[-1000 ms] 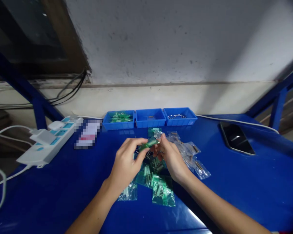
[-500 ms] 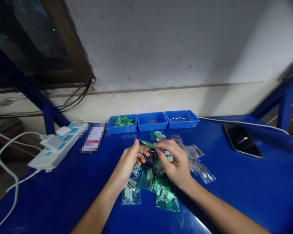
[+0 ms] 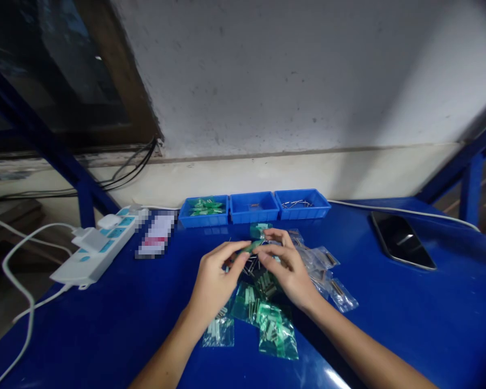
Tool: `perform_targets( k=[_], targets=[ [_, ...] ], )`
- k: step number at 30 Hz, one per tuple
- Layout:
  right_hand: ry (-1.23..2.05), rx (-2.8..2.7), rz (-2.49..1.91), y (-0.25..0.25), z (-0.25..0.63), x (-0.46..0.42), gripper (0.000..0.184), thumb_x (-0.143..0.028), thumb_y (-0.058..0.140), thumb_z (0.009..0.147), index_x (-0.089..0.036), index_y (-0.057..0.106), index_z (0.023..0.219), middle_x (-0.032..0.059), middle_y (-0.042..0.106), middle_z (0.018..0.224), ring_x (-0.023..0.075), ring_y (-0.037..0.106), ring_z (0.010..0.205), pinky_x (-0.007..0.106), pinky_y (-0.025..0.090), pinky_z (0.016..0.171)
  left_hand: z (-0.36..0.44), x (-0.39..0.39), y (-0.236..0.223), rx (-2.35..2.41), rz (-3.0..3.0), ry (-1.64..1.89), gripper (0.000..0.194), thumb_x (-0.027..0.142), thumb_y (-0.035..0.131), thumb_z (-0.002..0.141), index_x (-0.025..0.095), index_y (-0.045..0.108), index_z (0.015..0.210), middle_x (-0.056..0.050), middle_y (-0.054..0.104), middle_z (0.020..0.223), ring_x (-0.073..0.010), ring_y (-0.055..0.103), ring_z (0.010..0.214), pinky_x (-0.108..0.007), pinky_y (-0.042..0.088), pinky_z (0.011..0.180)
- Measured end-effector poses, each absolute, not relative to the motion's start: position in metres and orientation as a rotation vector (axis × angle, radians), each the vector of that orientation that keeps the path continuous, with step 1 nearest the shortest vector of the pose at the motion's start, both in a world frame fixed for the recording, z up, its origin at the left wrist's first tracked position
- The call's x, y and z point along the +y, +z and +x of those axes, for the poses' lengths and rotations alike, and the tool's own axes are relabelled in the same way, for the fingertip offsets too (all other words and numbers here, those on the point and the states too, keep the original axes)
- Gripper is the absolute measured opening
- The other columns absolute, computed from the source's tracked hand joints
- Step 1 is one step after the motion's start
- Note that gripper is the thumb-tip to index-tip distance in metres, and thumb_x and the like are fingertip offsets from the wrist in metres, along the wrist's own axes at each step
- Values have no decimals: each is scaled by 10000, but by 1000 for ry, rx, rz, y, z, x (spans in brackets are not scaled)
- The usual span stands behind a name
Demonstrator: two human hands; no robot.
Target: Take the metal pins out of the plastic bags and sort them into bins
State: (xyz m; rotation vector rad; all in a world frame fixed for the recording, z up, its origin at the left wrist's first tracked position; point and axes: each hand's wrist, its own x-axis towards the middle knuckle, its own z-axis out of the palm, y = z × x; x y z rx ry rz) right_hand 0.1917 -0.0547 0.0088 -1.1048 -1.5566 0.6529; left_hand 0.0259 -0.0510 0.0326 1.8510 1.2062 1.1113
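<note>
A small green plastic bag (image 3: pixel 252 246) is pinched between my two hands above the middle of the table. My left hand (image 3: pixel 218 270) grips its left end between thumb and fingers. At its right end, the thumb and fingertips of my right hand (image 3: pixel 288 266) close on it. Loose screws (image 3: pixel 251 266) lie just below, partly hidden by my hands. Nearer to me are several green-tinted bags (image 3: pixel 277 330) with white plugs and screws inside. Clear bags (image 3: pixel 342 295) holding brownish metal pieces lie to the right of my right hand.
Three blue bins stand along the wall: the left bin (image 3: pixel 204 220) holds green bags, the middle bin (image 3: pixel 254 216) a small piece, the right bin (image 3: pixel 303 212) long screws. A white power strip (image 3: pixel 101 249) with cables is at left, a black phone (image 3: pixel 402 242) at right.
My left hand has closed its thumb and fingers on the green bag, which only my right hand gripped before. My right hand's fingers have shifted slightly, and the view has tilted a little.
</note>
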Motion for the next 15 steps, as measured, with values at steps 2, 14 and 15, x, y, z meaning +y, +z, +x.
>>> perform_targets(
  k=[2, 14, 15],
  targets=[
    [878, -1414, -1070, 8, 194, -52, 339, -426, 473, 875, -183, 692, 786, 96, 555, 1058, 215, 567, 964, 384, 492, 803, 28, -54, 32, 1185, 2125, 1116, 232, 235, 541, 860, 279, 663, 1052, -38, 645, 1118, -216, 587, 1025, -363, 447, 905],
    [581, -1594, -1083, 19, 200, -51, 260, -216, 487, 865, -252, 657, 1059, 55, 603, 943, 187, 575, 872, 358, 497, 751, 28, -53, 30, 1263, 1585, 1012, 378, 471, 392, 909, 230, 673, 987, -74, 619, 1125, -225, 548, 1028, -345, 437, 841],
    [486, -1686, -1045, 19, 201, -52, 303, -163, 474, 855, -269, 651, 1077, 63, 579, 1016, 196, 560, 949, 378, 491, 797, 27, -51, 30, 1231, 1442, 996, 450, 509, 341, 914, 210, 667, 999, -88, 636, 1070, -210, 573, 935, -318, 449, 762]
  ],
)
